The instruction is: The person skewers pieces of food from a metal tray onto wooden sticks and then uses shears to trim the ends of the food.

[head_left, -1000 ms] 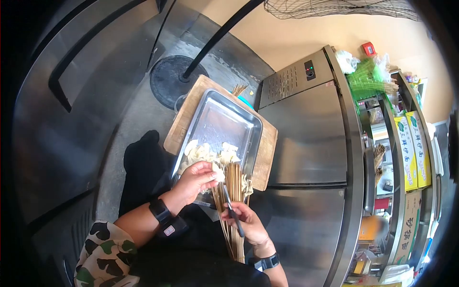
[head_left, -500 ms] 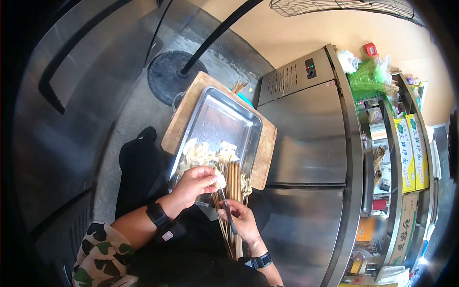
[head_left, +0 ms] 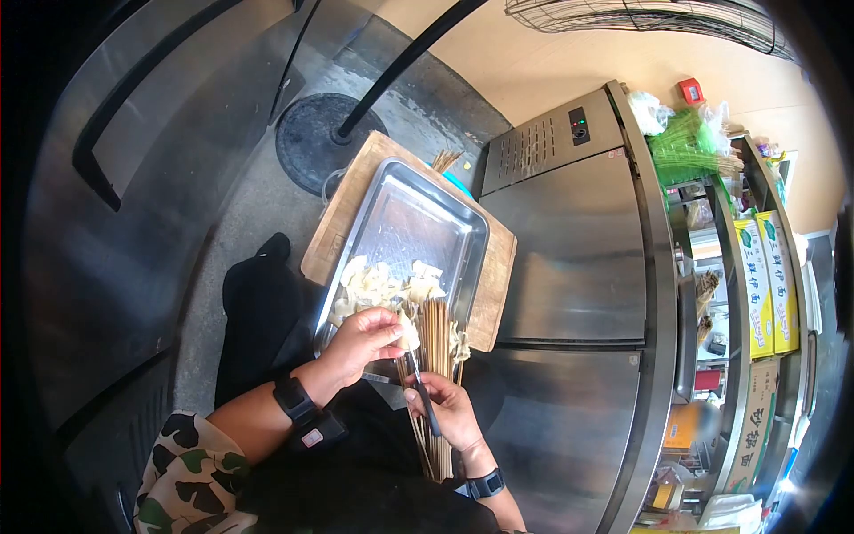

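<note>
My left hand [head_left: 360, 343] is closed, pinching a pale, thin slice of food [head_left: 408, 333] between thumb and fingers. My right hand [head_left: 449, 411] grips the dark handle of a small knife [head_left: 428, 408]; its narrow metal blade points up at the slice and appears to touch it. Under both hands lies a bundle of bamboo skewers [head_left: 435, 334], its far end resting inside a steel tray [head_left: 476, 258]. More pale slices [head_left: 372, 283] are heaped in the tray's near part, left of the skewers. A few pale pieces sit at the skewers' right side, by the tray's near edge.
The tray stands on a wooden board [head_left: 498, 285]. Behind it are a round black base with a pole [head_left: 325, 142] and some more skewers [head_left: 447, 160]. A steel refrigerator [head_left: 569, 258] rises on the right, with loaded shelves [head_left: 729, 356] beyond it.
The slice and the knife tip have shifted very slightly. Both hands keep nearly the same place and hold.
</note>
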The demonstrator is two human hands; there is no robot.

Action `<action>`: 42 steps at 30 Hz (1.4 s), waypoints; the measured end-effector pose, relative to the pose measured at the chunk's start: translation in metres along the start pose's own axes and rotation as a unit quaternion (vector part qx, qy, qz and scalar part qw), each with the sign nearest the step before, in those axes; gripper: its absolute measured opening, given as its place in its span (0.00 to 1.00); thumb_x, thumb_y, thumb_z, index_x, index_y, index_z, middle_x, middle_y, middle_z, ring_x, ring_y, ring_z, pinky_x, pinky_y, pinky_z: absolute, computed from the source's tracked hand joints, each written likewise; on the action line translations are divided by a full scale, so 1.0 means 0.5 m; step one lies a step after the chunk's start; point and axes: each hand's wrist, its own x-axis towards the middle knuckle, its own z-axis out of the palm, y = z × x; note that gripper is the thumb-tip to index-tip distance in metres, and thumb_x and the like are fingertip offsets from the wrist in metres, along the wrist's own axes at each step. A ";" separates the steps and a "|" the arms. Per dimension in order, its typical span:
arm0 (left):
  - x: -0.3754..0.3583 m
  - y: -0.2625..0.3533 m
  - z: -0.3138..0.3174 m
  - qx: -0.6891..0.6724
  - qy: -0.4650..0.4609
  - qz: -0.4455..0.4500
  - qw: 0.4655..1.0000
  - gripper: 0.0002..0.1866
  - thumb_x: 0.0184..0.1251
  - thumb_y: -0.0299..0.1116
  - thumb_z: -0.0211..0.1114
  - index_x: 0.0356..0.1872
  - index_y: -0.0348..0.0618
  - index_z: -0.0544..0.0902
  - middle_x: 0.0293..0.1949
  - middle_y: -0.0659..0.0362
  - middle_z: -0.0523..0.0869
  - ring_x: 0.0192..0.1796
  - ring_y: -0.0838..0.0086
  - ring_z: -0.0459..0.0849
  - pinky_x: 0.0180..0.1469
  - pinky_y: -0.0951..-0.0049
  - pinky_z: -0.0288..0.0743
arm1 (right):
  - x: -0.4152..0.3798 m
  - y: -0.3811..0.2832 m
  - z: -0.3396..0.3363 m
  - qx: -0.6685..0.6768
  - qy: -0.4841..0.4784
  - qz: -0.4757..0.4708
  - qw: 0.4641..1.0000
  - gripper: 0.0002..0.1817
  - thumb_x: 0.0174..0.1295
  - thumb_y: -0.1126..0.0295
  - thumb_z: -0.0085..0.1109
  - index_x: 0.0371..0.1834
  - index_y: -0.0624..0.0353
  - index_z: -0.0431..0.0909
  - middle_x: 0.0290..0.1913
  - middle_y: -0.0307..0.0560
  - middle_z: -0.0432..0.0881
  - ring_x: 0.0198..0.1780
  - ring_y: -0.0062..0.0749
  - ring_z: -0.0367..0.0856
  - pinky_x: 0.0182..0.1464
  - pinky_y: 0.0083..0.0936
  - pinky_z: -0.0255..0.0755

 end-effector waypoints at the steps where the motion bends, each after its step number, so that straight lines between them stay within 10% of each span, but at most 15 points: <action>1: -0.001 0.001 0.001 0.001 -0.001 0.003 1.000 0.05 0.65 0.29 0.59 0.38 0.40 0.77 0.36 0.61 0.80 0.38 0.79 0.80 0.42 0.76 0.79 | 0.001 0.001 -0.001 -0.012 -0.001 0.000 1.000 0.14 0.58 0.70 0.62 0.45 0.63 0.76 0.25 0.33 0.76 0.26 0.14 0.73 0.31 0.12 0.68; 13: 0.003 0.002 0.003 -0.048 -0.015 -0.009 0.999 0.06 0.65 0.29 0.58 0.41 0.42 0.76 0.36 0.63 0.78 0.38 0.80 0.79 0.41 0.78 0.76 | -0.005 -0.014 0.000 0.060 -0.017 0.020 0.998 0.14 0.59 0.68 0.62 0.46 0.60 0.76 0.24 0.31 0.76 0.25 0.12 0.71 0.30 0.10 0.67; 21: 0.008 -0.017 0.005 0.014 0.018 0.028 0.999 0.09 0.66 0.29 0.58 0.46 0.41 0.76 0.39 0.60 0.78 0.42 0.76 0.79 0.46 0.73 0.77 | 0.007 0.026 -0.010 -0.228 0.100 -0.084 0.965 0.15 0.53 0.65 0.65 0.42 0.58 0.79 0.20 0.39 0.77 0.21 0.23 0.74 0.28 0.18 0.69; 31: 0.009 -0.006 0.005 0.077 0.009 -0.012 0.997 0.12 0.64 0.29 0.60 0.46 0.34 0.76 0.42 0.56 0.81 0.44 0.73 0.81 0.51 0.69 0.76 | -0.016 -0.042 0.013 -0.555 0.155 -0.175 0.798 0.17 0.47 0.68 0.63 0.42 0.56 0.76 0.33 0.49 0.80 0.33 0.44 0.80 0.36 0.35 0.73; 37: 0.030 -0.023 -0.021 -0.038 0.020 0.019 0.999 0.12 0.64 0.26 0.58 0.47 0.34 0.76 0.43 0.54 0.82 0.45 0.69 0.81 0.51 0.70 0.76 | -0.019 -0.036 0.017 -0.475 0.158 -0.183 0.846 0.18 0.49 0.68 0.65 0.44 0.58 0.76 0.28 0.46 0.78 0.29 0.36 0.78 0.34 0.28 0.72; 42: 0.028 -0.017 -0.016 -0.098 0.062 0.020 0.993 0.11 0.64 0.25 0.59 0.46 0.34 0.75 0.44 0.53 0.81 0.44 0.68 0.81 0.49 0.72 0.76 | -0.014 0.001 0.011 -0.117 0.034 -0.046 0.991 0.13 0.60 0.68 0.60 0.46 0.61 0.75 0.28 0.32 0.74 0.30 0.15 0.72 0.36 0.15 0.69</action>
